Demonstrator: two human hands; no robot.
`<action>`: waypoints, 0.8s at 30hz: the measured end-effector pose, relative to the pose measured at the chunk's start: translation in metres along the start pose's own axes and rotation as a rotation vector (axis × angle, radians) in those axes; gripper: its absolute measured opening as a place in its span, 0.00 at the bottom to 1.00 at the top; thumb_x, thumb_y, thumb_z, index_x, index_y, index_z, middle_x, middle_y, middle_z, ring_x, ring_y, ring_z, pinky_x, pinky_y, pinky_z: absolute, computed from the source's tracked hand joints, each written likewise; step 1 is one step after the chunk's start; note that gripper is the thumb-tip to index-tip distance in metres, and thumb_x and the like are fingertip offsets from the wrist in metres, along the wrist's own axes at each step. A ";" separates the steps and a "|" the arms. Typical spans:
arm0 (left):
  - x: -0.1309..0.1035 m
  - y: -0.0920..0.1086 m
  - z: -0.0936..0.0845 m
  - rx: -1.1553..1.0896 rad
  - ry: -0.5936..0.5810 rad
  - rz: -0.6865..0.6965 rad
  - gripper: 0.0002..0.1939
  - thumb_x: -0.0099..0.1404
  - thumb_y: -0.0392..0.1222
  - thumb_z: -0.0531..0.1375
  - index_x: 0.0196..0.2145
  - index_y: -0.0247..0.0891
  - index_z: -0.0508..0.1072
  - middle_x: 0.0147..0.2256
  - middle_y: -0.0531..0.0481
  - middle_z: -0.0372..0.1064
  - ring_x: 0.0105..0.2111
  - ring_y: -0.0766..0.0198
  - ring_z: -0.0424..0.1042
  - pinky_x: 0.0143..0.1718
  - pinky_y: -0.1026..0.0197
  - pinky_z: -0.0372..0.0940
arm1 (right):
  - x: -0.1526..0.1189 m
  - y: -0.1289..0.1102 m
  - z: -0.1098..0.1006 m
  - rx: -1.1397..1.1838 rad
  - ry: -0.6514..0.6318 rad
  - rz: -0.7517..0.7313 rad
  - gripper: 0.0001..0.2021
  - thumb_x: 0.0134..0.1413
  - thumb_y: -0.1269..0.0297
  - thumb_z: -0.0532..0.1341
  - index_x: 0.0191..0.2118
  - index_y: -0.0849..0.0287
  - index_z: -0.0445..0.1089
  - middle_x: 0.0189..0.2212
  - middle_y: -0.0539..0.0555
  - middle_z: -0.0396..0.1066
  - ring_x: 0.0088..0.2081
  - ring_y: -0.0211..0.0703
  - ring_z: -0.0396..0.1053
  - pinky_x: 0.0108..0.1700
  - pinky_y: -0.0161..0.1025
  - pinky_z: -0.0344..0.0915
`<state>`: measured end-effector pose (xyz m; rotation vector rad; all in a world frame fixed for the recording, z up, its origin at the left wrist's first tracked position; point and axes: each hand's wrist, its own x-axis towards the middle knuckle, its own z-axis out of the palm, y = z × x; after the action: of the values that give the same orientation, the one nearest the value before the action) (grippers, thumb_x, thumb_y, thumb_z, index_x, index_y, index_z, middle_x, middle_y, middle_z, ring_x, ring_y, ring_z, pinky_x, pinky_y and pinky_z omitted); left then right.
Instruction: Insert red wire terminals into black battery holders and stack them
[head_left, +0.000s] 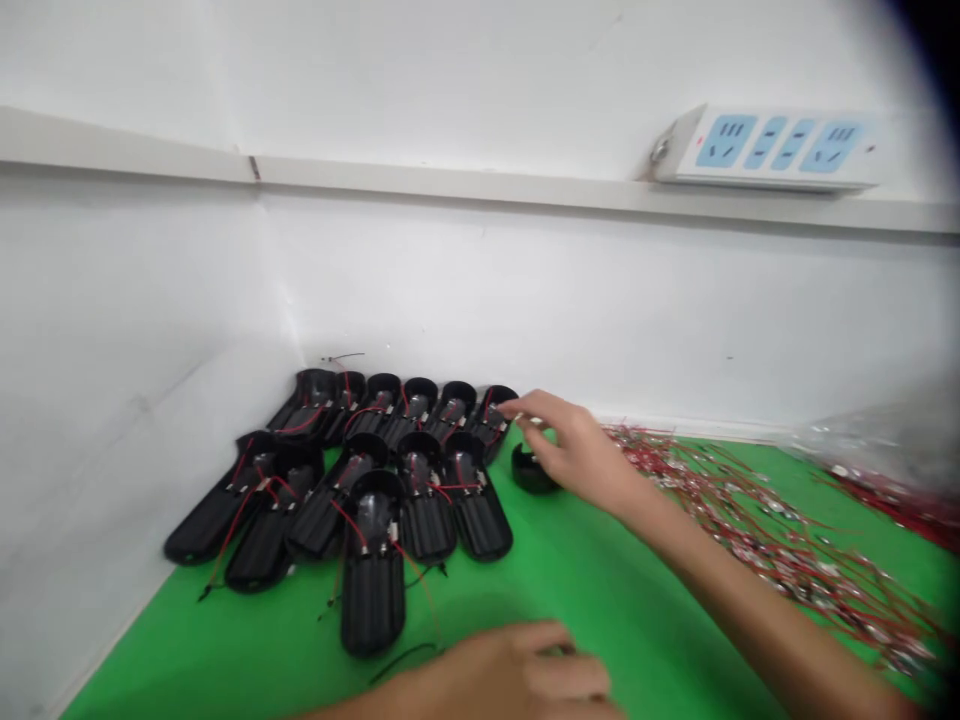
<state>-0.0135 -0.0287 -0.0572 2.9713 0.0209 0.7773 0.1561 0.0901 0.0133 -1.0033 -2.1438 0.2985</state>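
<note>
A black, elongated plastic housing with red wiring (pixel 492 428) lay at the back row's right end on a green work surface (pixel 592 580). The right hand's (pixel 574 445) fingertips overlapped it in view; its grip could not be told. A short, curved black plastic piece (pixel 531 474) sat beside that hand. The left hand (pixel 517 672) curled nearer, its contents hidden.

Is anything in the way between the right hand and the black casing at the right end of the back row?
Nothing visible is: the right hand reaches right up to that casing, though contact is unclear. The small black piece sits below the hand, off that line.
</note>
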 end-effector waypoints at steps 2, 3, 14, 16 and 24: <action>0.004 0.002 -0.013 0.045 -0.002 -0.073 0.08 0.71 0.39 0.62 0.32 0.40 0.69 0.29 0.58 0.72 0.33 0.68 0.69 0.37 0.62 0.65 | -0.030 0.035 -0.015 -0.199 -0.042 0.027 0.23 0.57 0.81 0.51 0.54 0.63 0.72 0.48 0.61 0.75 0.49 0.50 0.73 0.54 0.52 0.70; 0.006 0.003 -0.018 0.107 -0.022 -0.110 0.10 0.72 0.40 0.62 0.32 0.40 0.68 0.27 0.58 0.69 0.32 0.67 0.68 0.36 0.61 0.64 | -0.042 0.047 -0.020 -0.270 -0.092 0.046 0.25 0.55 0.82 0.51 0.57 0.64 0.71 0.52 0.63 0.73 0.52 0.52 0.71 0.57 0.54 0.68; 0.012 0.006 -0.032 0.409 0.145 -0.466 0.12 0.71 0.30 0.53 0.46 0.36 0.74 0.43 0.45 0.73 0.46 0.55 0.70 0.51 0.53 0.61 | -0.070 0.021 -0.044 -0.237 -0.408 0.060 0.28 0.55 0.79 0.57 0.61 0.62 0.69 0.51 0.61 0.74 0.51 0.52 0.69 0.57 0.50 0.66; 0.016 0.000 -0.038 0.516 0.204 -0.489 0.10 0.71 0.34 0.55 0.46 0.34 0.75 0.47 0.39 0.71 0.48 0.50 0.69 0.51 0.50 0.60 | -0.073 0.012 -0.052 -0.123 -0.489 0.035 0.27 0.55 0.79 0.58 0.61 0.59 0.70 0.51 0.58 0.74 0.51 0.50 0.70 0.57 0.48 0.66; 0.014 -0.006 -0.027 0.295 0.189 -0.370 0.15 0.75 0.35 0.51 0.33 0.41 0.74 0.45 0.50 0.75 0.49 0.63 0.71 0.54 0.62 0.62 | -0.097 0.055 -0.128 -0.228 0.079 0.353 0.10 0.62 0.72 0.58 0.45 0.58 0.76 0.44 0.58 0.76 0.45 0.47 0.72 0.51 0.45 0.67</action>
<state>-0.0142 -0.0204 -0.0268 2.9960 0.7316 1.0714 0.3187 0.0430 0.0259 -1.5035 -1.9538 0.1789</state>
